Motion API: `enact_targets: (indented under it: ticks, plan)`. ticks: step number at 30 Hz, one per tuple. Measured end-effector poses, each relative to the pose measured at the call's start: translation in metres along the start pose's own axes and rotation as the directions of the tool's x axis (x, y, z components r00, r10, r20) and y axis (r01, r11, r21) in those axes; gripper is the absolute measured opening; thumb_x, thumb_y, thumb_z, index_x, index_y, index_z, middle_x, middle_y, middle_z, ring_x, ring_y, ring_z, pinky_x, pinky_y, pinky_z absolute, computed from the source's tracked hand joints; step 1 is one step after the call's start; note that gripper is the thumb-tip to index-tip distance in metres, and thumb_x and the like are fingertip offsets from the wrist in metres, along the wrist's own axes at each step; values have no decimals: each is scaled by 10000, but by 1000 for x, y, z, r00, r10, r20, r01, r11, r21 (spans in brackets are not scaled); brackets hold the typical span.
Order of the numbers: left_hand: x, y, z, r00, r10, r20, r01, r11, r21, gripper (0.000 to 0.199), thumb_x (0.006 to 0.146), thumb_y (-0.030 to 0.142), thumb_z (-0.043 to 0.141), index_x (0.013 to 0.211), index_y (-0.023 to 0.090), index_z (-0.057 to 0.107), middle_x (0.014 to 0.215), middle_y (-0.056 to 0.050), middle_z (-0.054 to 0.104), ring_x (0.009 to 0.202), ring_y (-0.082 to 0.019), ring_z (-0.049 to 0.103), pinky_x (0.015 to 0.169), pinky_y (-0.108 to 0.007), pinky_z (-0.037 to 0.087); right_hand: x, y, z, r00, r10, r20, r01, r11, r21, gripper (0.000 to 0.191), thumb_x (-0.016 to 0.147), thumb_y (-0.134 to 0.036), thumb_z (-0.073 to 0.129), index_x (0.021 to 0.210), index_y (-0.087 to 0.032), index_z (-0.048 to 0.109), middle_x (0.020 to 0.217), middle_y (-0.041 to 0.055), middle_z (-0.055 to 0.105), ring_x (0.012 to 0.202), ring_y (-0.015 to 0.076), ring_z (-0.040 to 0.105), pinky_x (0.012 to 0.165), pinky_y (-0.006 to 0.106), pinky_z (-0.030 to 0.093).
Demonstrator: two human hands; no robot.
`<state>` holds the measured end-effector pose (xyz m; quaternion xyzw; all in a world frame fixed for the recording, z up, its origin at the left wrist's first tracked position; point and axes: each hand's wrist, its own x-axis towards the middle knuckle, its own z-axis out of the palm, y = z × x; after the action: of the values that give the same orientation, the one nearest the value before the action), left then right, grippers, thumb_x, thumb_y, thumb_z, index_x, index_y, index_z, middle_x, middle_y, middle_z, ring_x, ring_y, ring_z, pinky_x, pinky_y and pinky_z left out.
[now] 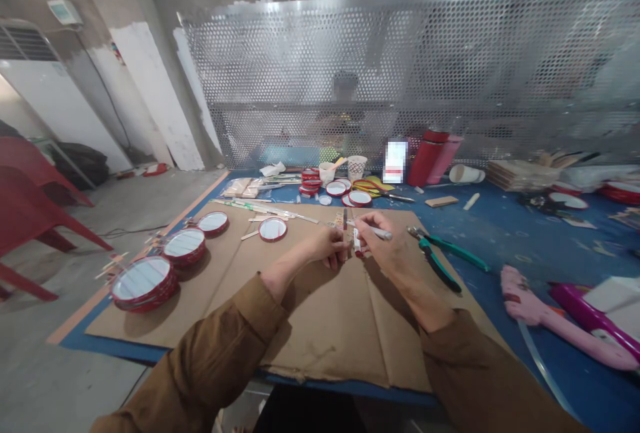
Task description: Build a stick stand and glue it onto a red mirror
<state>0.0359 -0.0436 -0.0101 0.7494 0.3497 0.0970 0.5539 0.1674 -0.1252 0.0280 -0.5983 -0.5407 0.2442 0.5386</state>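
Note:
My right hand [383,236] is closed around a slim white pen [383,233], whose thin tip points left. Just left of it, my left hand [329,246] has its fingers pinched together at a small dark strip [345,218]. A small white piece with a red end [357,241] shows between the hands, partly covered by the right fingers. Both hands are low over a cardboard sheet [320,333]. Behind the left hand lies a red-rimmed white disc [273,228]. Fingers hide much of what is between the hands.
Three red-rimmed drums [143,281] line the cardboard's left side. Pliers [440,256] lie right of my right hand, with a pink glue gun [560,326] beyond. Behind are scissors [370,186], a patterned paper cup [357,166], a red bottle [429,158] and a perforated metal panel [300,66].

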Motion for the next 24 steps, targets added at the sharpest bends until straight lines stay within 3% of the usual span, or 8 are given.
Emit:
enact_targets:
  ticks: [16, 24]
  plan:
    - [-6, 7, 1, 1000, -18, -20, 18, 1000, -25, 230, 882, 290, 539, 719, 131, 510, 564, 44, 565, 384, -38, 532, 397, -119, 386, 2, 8, 0, 1000, -28, -2, 28, 999, -19, 319, 799, -513, 544, 751, -198, 561, 589, -10, 556, 471, 117, 525, 427, 218, 458]
    - [-6, 10, 0, 999, -33, -22, 33, 999, 5, 186, 904, 204, 458, 744, 130, 518, 575, 39, 573, 375, -45, 522, 401, -142, 400, 3, 12, 2, 999, -36, -2, 36, 999, -2, 332, 793, -530, 552, 752, -200, 563, 587, -15, 554, 459, 113, 513, 405, 216, 440]
